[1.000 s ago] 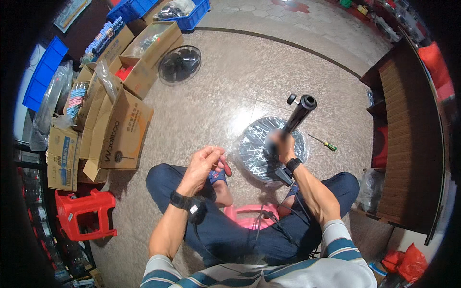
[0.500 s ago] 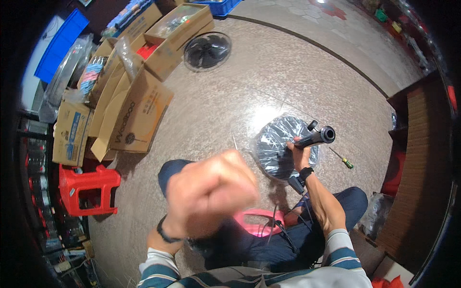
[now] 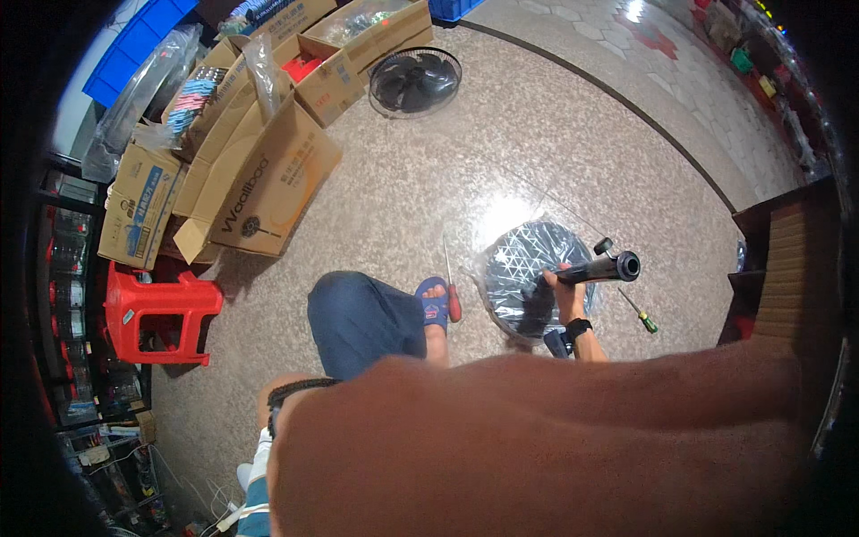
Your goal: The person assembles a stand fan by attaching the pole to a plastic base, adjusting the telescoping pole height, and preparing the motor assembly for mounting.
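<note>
My right hand (image 3: 567, 297) is closed around a black fan stand pole (image 3: 593, 269). The pole has a side knob, and its hollow end tilts up toward the right. Under the hand lies a round black fan base (image 3: 523, 273) wrapped in clear plastic. Very near the camera, my left hand (image 3: 537, 438) spreads across the lower part of the view as a dark blurred shape; its fingers cannot be made out. A red-handled screwdriver (image 3: 455, 302) lies left of the base, beside my sandalled foot. To the right of the base is a green-handled screwdriver (image 3: 647, 322).
Open cardboard boxes (image 3: 268, 192) stand at the left, above a red plastic stool (image 3: 161, 313). A black fan head with a wire guard (image 3: 414, 82) rests on the floor farther off. A brown cabinet (image 3: 792, 268) borders the right side.
My left hand has come up close to the camera and to the right, covering my lap and lower right arm. The right hand keeps its grip on the pole. The view has shifted slightly.
</note>
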`<state>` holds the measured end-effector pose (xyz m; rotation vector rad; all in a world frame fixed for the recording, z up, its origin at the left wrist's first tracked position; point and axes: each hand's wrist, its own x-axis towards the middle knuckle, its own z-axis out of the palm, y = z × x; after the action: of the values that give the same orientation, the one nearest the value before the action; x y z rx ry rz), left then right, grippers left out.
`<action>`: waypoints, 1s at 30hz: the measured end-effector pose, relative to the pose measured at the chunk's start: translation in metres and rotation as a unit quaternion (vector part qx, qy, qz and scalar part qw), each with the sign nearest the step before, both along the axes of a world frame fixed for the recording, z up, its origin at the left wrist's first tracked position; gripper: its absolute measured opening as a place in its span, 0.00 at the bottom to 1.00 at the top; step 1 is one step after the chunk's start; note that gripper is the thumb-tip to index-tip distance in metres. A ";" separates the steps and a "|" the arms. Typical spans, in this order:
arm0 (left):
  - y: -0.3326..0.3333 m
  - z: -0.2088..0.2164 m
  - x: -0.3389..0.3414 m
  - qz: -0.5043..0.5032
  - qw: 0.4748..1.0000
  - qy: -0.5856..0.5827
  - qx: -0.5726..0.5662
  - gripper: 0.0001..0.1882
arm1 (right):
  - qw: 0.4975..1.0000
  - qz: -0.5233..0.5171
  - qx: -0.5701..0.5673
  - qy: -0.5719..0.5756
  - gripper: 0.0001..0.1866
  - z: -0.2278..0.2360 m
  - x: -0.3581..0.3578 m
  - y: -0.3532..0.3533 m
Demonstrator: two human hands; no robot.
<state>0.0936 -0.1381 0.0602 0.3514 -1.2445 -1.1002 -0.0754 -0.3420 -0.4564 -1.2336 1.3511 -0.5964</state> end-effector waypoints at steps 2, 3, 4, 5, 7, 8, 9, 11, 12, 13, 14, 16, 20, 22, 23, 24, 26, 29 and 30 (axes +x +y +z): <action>0.000 0.001 -0.007 -0.020 0.999 0.033 -0.001 0.09 | 1.000 0.010 -0.003 0.024 0.26 0.005 -0.006 0.001; 0.000 0.001 -0.011 -0.035 0.998 0.047 -0.001 0.09 | 0.997 0.063 0.008 0.040 0.27 0.004 -0.011 -0.002; 0.002 0.003 -0.016 -0.048 0.997 0.060 -0.002 0.09 | 0.996 0.081 -0.006 0.044 0.28 0.003 -0.018 -0.001; 0.003 0.004 -0.020 -0.058 0.996 0.072 -0.004 0.09 | 0.994 0.099 -0.022 0.049 0.29 0.002 -0.023 -0.001; 0.004 0.001 -0.032 -0.071 0.993 0.093 -0.005 0.09 | 0.992 0.113 0.012 0.060 0.35 0.009 -0.025 0.007; 0.004 -0.001 -0.038 -0.072 0.992 0.102 -0.001 0.09 | 0.989 0.112 0.062 0.068 0.39 0.019 -0.020 0.014; 0.007 -0.001 -0.041 -0.082 0.990 0.112 -0.005 0.09 | 0.986 0.098 0.091 0.095 0.44 0.017 -0.023 0.013; 0.011 0.002 -0.048 -0.100 0.986 0.131 -0.012 0.09 | 0.982 0.072 0.131 0.113 0.52 0.016 -0.034 0.012; 0.012 0.002 -0.049 -0.105 0.984 0.141 -0.013 0.09 | 0.984 0.060 0.117 0.123 0.51 0.018 -0.032 0.015; 0.017 0.005 -0.052 -0.108 0.984 0.140 -0.017 0.09 | 0.985 0.046 0.103 0.132 0.49 0.020 -0.031 0.017; 0.021 0.006 -0.055 -0.113 0.983 0.144 -0.019 0.09 | 0.985 0.046 0.101 0.133 0.49 0.025 -0.036 0.018; 0.025 0.008 -0.059 -0.120 0.980 0.158 -0.021 0.09 | 0.979 0.083 0.156 0.102 0.46 0.039 -0.044 0.021; 0.041 0.015 -0.066 -0.130 0.976 0.171 -0.027 0.08 | 0.971 0.140 0.187 0.057 0.35 0.072 -0.042 0.030; 0.049 0.019 -0.072 -0.130 0.975 0.175 -0.035 0.08 | 0.970 0.152 0.181 0.049 0.29 0.091 -0.042 0.035; 0.051 0.020 -0.074 -0.133 0.974 0.180 -0.037 0.08 | 0.971 0.150 0.180 0.050 0.29 0.099 -0.044 0.040; 0.053 0.023 -0.075 -0.138 0.973 0.183 -0.035 0.08 | 0.971 0.148 0.178 0.052 0.29 0.104 -0.045 0.042; 0.061 0.028 -0.077 -0.145 0.972 0.182 -0.040 0.08 | 0.971 0.150 0.175 0.057 0.29 0.114 -0.043 0.046; 0.075 0.031 -0.080 -0.140 0.971 0.189 -0.045 0.08 | 0.968 0.177 0.172 0.033 0.29 0.136 -0.039 0.059; 0.082 0.033 -0.079 -0.133 0.971 0.193 -0.047 0.08 | 0.967 0.184 0.173 0.025 0.29 0.144 -0.039 0.063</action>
<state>0.0146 -0.0566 0.0928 -0.1049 -1.0067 -1.2616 -0.1146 -0.2789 -0.3126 -1.1742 1.1670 -0.0638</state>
